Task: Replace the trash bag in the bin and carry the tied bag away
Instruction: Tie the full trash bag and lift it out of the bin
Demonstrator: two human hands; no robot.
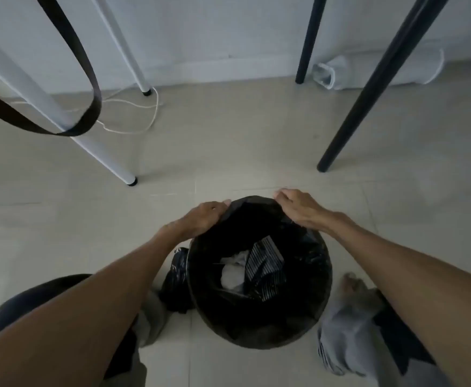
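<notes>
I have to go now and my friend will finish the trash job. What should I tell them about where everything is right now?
Left hand: gripping the far-left edge of the black trash bag.
Right hand: gripping the far-right edge of the same bag.
The bag sits in the round bin on the floor, open, with white and striped trash inside.
A crumpled dark bag lies on the floor, left of the bin; probably the spare.
Done: bag edge grasped.
Left: lift the bag out, tie it, line the bin, carry the tied bag away.
</notes>
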